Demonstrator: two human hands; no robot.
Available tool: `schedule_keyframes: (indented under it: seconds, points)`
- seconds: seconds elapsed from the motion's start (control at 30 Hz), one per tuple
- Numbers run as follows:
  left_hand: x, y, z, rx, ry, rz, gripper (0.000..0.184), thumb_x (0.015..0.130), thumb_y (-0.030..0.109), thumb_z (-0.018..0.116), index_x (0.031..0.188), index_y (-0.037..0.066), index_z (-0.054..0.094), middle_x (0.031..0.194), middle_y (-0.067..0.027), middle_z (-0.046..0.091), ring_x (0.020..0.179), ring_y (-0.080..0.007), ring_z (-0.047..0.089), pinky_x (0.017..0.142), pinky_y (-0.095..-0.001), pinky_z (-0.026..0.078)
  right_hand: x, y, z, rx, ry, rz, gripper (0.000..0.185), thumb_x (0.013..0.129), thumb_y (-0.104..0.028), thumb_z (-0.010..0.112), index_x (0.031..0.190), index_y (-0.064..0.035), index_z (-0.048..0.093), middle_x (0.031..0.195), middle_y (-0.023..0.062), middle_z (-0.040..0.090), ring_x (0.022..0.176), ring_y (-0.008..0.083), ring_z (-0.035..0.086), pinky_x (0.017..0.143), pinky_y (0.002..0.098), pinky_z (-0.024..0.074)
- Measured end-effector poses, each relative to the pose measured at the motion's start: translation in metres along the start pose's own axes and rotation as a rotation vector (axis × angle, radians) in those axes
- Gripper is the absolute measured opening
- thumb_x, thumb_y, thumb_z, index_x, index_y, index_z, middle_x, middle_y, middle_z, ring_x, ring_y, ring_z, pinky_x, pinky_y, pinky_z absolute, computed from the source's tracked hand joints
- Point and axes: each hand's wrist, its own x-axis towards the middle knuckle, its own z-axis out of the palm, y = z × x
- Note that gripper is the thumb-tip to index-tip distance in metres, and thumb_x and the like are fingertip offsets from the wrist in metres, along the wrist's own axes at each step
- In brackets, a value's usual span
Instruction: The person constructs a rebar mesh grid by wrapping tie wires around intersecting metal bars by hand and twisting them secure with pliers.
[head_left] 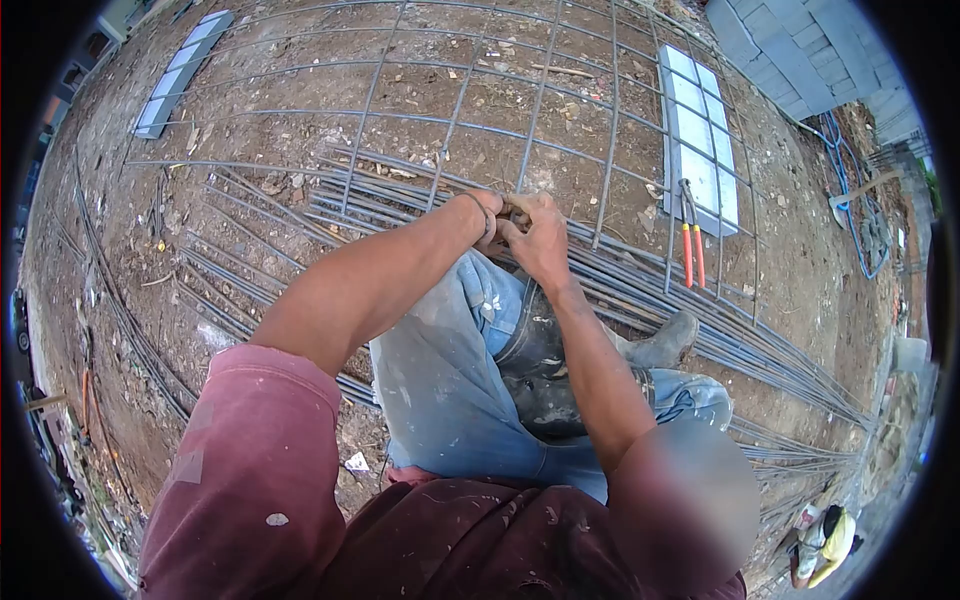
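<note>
My left hand and my right hand meet in front of my knees, at the near edge of a grid of steel bars. The fingers of both are curled closed around something small and brownish that I cannot make out. A bundle of loose steel bars lies on the ground just under and beyond my hands. To the right, pliers with orange handles rest against a pale block beneath the grid.
Another pale block lies at the upper left. Long bent rods run along the left ground. A blue hose is at the right near a block wall. Another person is at the lower right.
</note>
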Motion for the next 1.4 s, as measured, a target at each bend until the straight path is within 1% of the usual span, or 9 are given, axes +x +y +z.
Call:
schedule_keyframes:
  seconds: [0.07, 0.17, 0.3, 0.43, 0.53, 0.6, 0.83, 1.1, 1.4]
  points:
    - [-0.003, 0.002, 0.0, 0.055, -0.008, -0.006, 0.029, 0.103, 0.027, 0.05, 0.083, 0.018, 0.068, 0.073, -0.0025, 0.071, 0.067, -0.0242, 0.07, 0.075, -0.0553, 0.056, 0.001, -0.001, 0.002, 0.019, -0.024, 0.034, 0.034, 0.079, -0.012, 0.079, 0.112, -0.0065, 0.073, 0.093, 0.0132, 0.067, 0.085, 0.0298, 0.068, 0.081, 0.0393, 0.0538]
    - [0.053, 0.003, -0.002, 0.039, -0.01, -0.022, 0.029, 0.102, 0.026, 0.051, 0.082, 0.017, 0.069, 0.074, -0.0029, 0.072, 0.066, -0.0242, 0.07, 0.073, -0.0539, 0.057, 0.004, -0.003, 0.006, -0.003, -0.024, 0.02, 0.027, 0.081, -0.01, 0.076, 0.107, -0.0057, 0.074, 0.092, 0.0143, 0.067, 0.087, 0.0318, 0.068, 0.081, 0.0408, 0.0536]
    - [0.035, 0.002, -0.001, 0.031, -0.029, 0.004, 0.027, 0.099, 0.027, 0.057, 0.078, 0.016, 0.069, 0.075, -0.0038, 0.074, 0.066, -0.0247, 0.071, 0.074, -0.0541, 0.057, 0.003, -0.001, 0.012, -0.132, 0.082, -0.166, 0.017, 0.082, -0.009, 0.073, 0.098, -0.0047, 0.075, 0.093, 0.0167, 0.069, 0.087, 0.0371, 0.067, 0.081, 0.0437, 0.0536]
    - [0.034, 0.003, -0.004, -0.073, 0.012, -0.02, 0.025, 0.097, 0.028, 0.063, 0.077, 0.015, 0.069, 0.076, -0.004, 0.074, 0.066, -0.025, 0.071, 0.073, -0.0508, 0.057, 0.001, -0.005, 0.013, -0.167, 0.068, -0.168, 0.014, 0.082, -0.006, 0.072, 0.095, -0.0046, 0.074, 0.09, 0.0169, 0.07, 0.087, 0.0378, 0.068, 0.08, 0.0449, 0.0537]
    - [0.031, 0.005, -0.008, -0.053, -0.118, -0.041, 0.023, 0.096, 0.03, 0.068, 0.079, 0.015, 0.069, 0.074, -0.0026, 0.073, 0.062, -0.0223, 0.069, 0.07, -0.0449, 0.056, -0.007, -0.007, 0.011, -0.051, 0.12, -0.126, 0.009, 0.082, -0.004, 0.072, 0.092, -0.0034, 0.073, 0.085, 0.0174, 0.07, 0.083, 0.0379, 0.068, 0.076, 0.0445, 0.0535]
    - [0.027, 0.005, -0.008, -0.015, -0.026, -0.009, 0.022, 0.097, 0.031, 0.07, 0.081, 0.015, 0.07, 0.074, 0.0001, 0.073, 0.06, -0.0186, 0.067, 0.068, -0.0412, 0.055, -0.013, -0.006, 0.01, -0.032, 0.13, -0.02, 0.005, 0.082, -0.002, 0.072, 0.088, -0.0014, 0.073, 0.082, 0.0181, 0.07, 0.077, 0.0385, 0.068, 0.071, 0.0434, 0.0529]
    - [0.012, 0.004, -0.008, -0.036, -0.065, 0.026, 0.02, 0.101, 0.029, 0.065, 0.088, 0.016, 0.071, 0.077, 0.0051, 0.074, 0.06, -0.0158, 0.066, 0.066, -0.0398, 0.055, -0.022, -0.004, 0.011, 0.002, 0.206, -0.033, 0.005, 0.081, -0.001, 0.074, 0.083, 0.0004, 0.07, 0.08, 0.0188, 0.07, 0.073, 0.0398, 0.068, 0.067, 0.0423, 0.052]
    - [0.002, 0.001, -0.008, -0.053, -0.067, 0.048, 0.017, 0.103, 0.028, 0.061, 0.09, 0.022, 0.071, 0.091, 0.0074, 0.077, 0.084, -0.0157, 0.072, 0.099, -0.0498, 0.046, -0.005, -0.004, 0.008, -0.016, 0.224, -0.013, 0.005, 0.081, -0.001, 0.074, 0.081, 0.0005, 0.069, 0.077, 0.0201, 0.069, 0.069, 0.0385, 0.067, 0.065, 0.0429, 0.0514]
    - [-0.013, 0.002, -0.006, -0.011, -0.107, 0.101, 0.029, 0.107, 0.029, 0.049, 0.088, 0.025, 0.071, 0.093, 0.0086, 0.076, 0.091, -0.016, 0.074, 0.105, -0.053, 0.043, 0.072, 0.011, 0.011, -0.202, 0.05, 0.046, 0.008, 0.082, -0.011, 0.076, 0.087, -0.005, 0.074, 0.08, 0.019, 0.07, 0.076, 0.0375, 0.069, 0.072, 0.0469, 0.0518]
